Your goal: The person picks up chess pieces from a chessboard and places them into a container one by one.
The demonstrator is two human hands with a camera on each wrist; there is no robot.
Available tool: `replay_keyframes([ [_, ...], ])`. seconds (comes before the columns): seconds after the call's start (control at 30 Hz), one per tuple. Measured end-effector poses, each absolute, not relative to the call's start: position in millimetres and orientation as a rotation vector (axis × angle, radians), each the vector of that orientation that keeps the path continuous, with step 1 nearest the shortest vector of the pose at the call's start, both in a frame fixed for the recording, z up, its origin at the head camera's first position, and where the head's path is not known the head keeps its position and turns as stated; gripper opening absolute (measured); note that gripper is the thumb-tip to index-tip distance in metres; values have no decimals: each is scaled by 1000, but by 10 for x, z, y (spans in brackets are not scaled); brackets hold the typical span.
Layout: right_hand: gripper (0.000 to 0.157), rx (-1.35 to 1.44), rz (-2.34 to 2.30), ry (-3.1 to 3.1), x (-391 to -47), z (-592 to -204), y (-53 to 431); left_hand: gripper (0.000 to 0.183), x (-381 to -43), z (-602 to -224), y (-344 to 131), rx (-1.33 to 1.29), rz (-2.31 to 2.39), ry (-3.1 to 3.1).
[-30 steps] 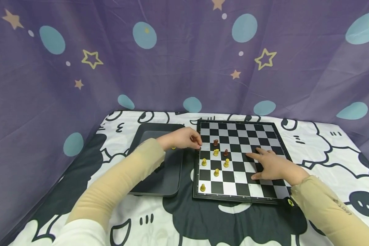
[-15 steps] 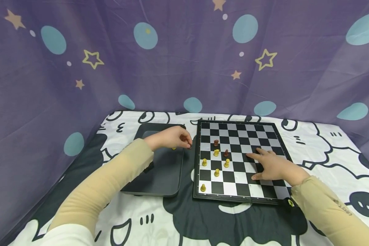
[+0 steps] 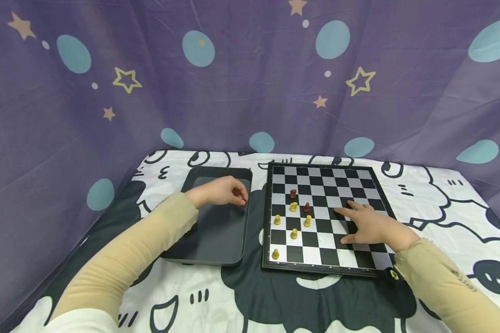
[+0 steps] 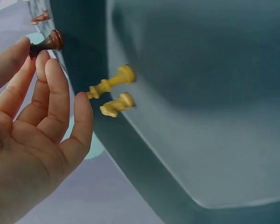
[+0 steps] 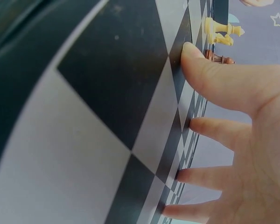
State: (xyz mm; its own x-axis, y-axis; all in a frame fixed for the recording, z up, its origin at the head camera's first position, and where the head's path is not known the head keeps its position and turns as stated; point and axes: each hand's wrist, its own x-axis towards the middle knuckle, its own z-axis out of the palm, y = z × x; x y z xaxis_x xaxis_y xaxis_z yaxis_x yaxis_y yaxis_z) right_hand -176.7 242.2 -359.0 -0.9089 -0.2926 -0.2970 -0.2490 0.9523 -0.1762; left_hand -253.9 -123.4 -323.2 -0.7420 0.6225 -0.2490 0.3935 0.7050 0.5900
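My left hand (image 3: 222, 190) is over the right side of a dark grey tray (image 3: 221, 240). Between thumb and fingertips it pinches a dark brown chess piece (image 4: 54, 41), its base pointing away from the palm. Inside the tray, the left wrist view shows a tall yellow chess piece (image 4: 113, 80) beside a yellow knight (image 4: 117, 105). My right hand (image 3: 364, 224) rests with spread fingers on the right part of the chessboard (image 3: 326, 240), its fingertips at the squares. Several yellow pieces, such as a pawn (image 3: 275, 254), stand on the board's left side.
Among the yellow pieces stand two brown ones, a rear brown piece (image 3: 293, 193) and a nearer brown piece (image 3: 306, 207). A patterned cloth (image 3: 200, 305) covers the table. Behind it hangs a purple curtain (image 3: 241, 101). A small black and yellow item (image 3: 393, 274) lies by the board's front right corner.
My left hand has carried the brown piece leftward from the chessboard's left edge to over the tray. The right hand has stayed in place on the board.
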Motion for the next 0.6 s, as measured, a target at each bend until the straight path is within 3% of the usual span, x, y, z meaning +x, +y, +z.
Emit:
replay_keyframes([
  [0.6, 86, -389, -180, 2778, -1769, -3589, 2427, 11, -2576, -3394, -1339, 736, 637, 2500],
])
